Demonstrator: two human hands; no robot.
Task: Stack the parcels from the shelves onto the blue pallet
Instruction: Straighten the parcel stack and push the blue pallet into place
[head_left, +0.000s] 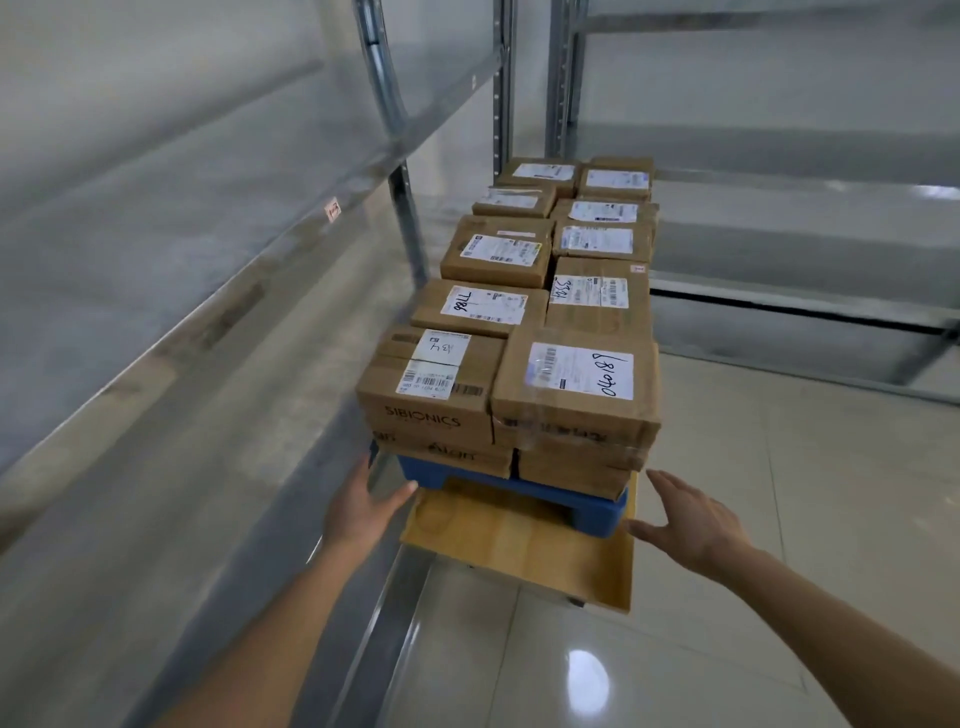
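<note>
Several brown cardboard parcels (576, 384) with white shipping labels stand in two rows, stacked in layers, on the blue pallet (597, 512). The pallet rests on a wooden board (519, 545) with a wheel under it. My left hand (363, 506) is open at the pallet's near left corner, fingers beside the lowest parcel. My right hand (685, 514) is open, fingers spread, just off the pallet's near right corner and touching the board's edge. Neither hand holds anything.
A long grey metal shelf (156, 249) runs along the left, close to the stack. Another metal shelf unit (779, 301) stands behind and to the right. Shiny pale floor tiles (779, 519) lie on the right and in front.
</note>
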